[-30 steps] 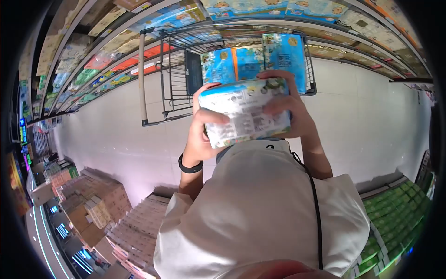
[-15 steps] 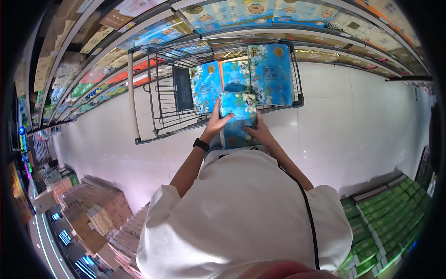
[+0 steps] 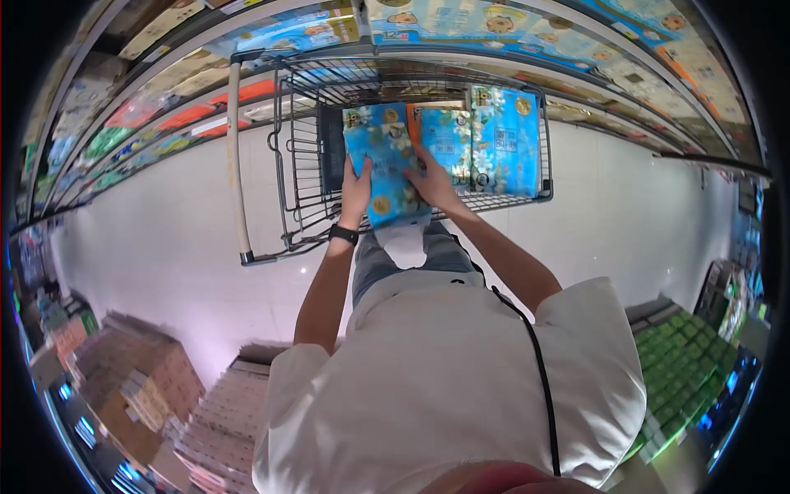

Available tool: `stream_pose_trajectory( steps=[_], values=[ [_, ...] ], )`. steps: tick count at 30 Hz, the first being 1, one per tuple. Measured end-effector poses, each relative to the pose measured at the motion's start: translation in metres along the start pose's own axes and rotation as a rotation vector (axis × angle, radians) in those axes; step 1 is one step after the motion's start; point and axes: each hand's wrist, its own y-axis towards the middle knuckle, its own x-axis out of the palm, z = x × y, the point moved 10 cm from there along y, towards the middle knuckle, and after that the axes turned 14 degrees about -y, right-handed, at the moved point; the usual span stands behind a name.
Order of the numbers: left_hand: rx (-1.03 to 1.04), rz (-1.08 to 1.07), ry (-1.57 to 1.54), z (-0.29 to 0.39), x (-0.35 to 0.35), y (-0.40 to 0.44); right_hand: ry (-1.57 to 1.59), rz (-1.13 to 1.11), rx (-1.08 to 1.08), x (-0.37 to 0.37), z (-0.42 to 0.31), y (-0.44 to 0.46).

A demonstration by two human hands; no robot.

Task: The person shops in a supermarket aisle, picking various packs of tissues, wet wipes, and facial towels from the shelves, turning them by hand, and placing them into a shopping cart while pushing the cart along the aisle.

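My left hand (image 3: 355, 193) grips the left side of a blue, flower-printed tissue pack (image 3: 391, 177). My right hand (image 3: 433, 184) presses against its right side. The pack slants at the near side of a wire shopping cart (image 3: 288, 189), its lower end close to my legs. Behind its upper part shows another blue pack (image 3: 372, 115), mostly covered. To the right in the cart lie a smaller blue pack (image 3: 445, 144) and a large blue pack (image 3: 508, 144). An orange edge (image 3: 415, 121) shows between packs. The held pack is slightly blurred.
Shelves of packaged goods (image 3: 494, 25) run along behind the cart. The cart's pale handle (image 3: 238, 156) is at the left. Stacked cartons (image 3: 148, 387) stand behind me on the left, green boxes (image 3: 687, 362) on the right. Pale floor tiles (image 3: 592, 214) surround the cart.
The held pack has moved from near my waist up and left over the cart, and has turned. Both hands moved with it. The cart appears slightly farther right in view.
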Motion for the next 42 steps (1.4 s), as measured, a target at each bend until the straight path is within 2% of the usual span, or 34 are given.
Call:
stream_pose_trajectory(
  steps=[2,3,4,6,7,8,10,12,14,16,17,19,21,22,23,24,26,29,30,31,32,33,35,36,37,38,40,42],
  values=[
    [0.118,0.035,0.401,-0.017,-0.008,0.038,-0.057,0.01,0.185,0.008,0.016,0.027],
    [-0.011,-0.059,0.418,-0.026,0.002,0.049,-0.144,0.038,0.217,0.02,0.044,0.041],
    [-0.02,-0.127,0.441,-0.07,-0.002,0.071,-0.161,0.075,0.242,0.032,0.063,0.038],
    [-0.309,-0.232,0.56,-0.106,0.0,0.069,-0.409,0.11,0.159,0.049,0.079,0.03],
    [-0.142,-0.224,0.523,-0.136,-0.005,0.08,-0.518,0.146,0.069,0.058,0.073,0.016],
    [-0.07,-0.263,0.518,-0.135,-0.002,0.073,-0.626,0.171,-0.029,0.072,0.061,-0.008],
    [-0.061,-0.25,0.402,-0.151,-0.008,0.059,-0.641,-0.053,0.211,0.106,0.072,-0.051],
    [-0.171,-0.173,0.473,-0.161,-0.013,0.053,-1.027,-0.242,0.138,0.118,0.027,-0.08],
    [-0.236,-0.188,0.483,-0.143,-0.013,0.04,-0.853,0.149,0.054,0.107,0.018,-0.099],
    [-0.178,-0.23,0.447,-0.158,-0.016,0.046,-0.871,0.151,0.062,0.113,0.028,-0.1],
    [-0.169,-0.226,0.408,-0.142,-0.02,0.041,-0.872,0.121,0.075,0.116,0.03,-0.098],
    [-0.133,-0.223,0.361,-0.166,-0.039,0.047,-0.843,0.042,0.082,0.122,0.028,-0.095],
    [-0.305,-0.184,0.539,-0.123,-0.065,0.019,-0.822,0.018,0.039,0.119,0.019,-0.098],
    [-0.329,-0.146,0.613,-0.153,-0.082,0.033,-0.78,0.003,-0.007,0.122,0.016,-0.102],
    [-0.231,-0.153,0.567,-0.178,-0.093,0.053,-0.735,-0.017,-0.05,0.127,0.014,-0.109],
    [-0.08,-0.07,0.647,-0.149,-0.108,0.043,-0.726,-0.007,-0.076,0.137,0.014,-0.117],
    [-0.076,-0.111,0.607,-0.158,-0.125,0.048,-0.724,-0.022,-0.171,0.144,0.015,-0.121],
    [-0.185,-0.338,0.607,-0.137,-0.138,0.019,-0.758,-0.027,-0.277,0.17,-0.002,-0.139],
    [-0.087,-0.372,0.616,-0.117,-0.146,-0.001,-0.76,0.011,-0.311,0.189,-0.009,-0.151],
    [0.09,-0.375,0.769,-0.12,-0.153,0.005,-0.782,0.061,-0.359,0.188,-0.01,-0.145],
    [0.227,-0.39,0.888,-0.087,-0.159,-0.03,-0.77,0.088,-0.373,0.205,-0.017,-0.154],
    [0.172,-0.508,1.008,-0.078,-0.167,-0.056,-0.758,0.117,-0.391,0.215,-0.025,-0.156],
    [0.07,-0.482,1.333,-0.036,-0.179,-0.118,-0.722,0.103,-0.394,0.234,-0.036,-0.159],
    [0.064,-0.479,1.342,-0.023,-0.185,-0.137,-0.689,0.079,-0.391,0.246,-0.039,-0.163],
    [0.157,-0.483,1.497,-0.011,-0.189,-0.153,-0.679,0.077,-0.393,0.256,-0.044,-0.167],
    [0.262,-0.423,1.662,-0.027,-0.146,-0.154,-0.667,0.071,-0.446,0.231,-0.006,-0.152],
    [0.231,-0.384,1.627,-0.015,-0.191,-0.161,-0.659,0.056,-0.419,0.27,-0.033,-0.158],
    [0.108,-0.264,1.611,-0.023,-0.228,-0.156,-0.744,0.069,-0.448,0.294,-0.039,-0.162]
  ],
)
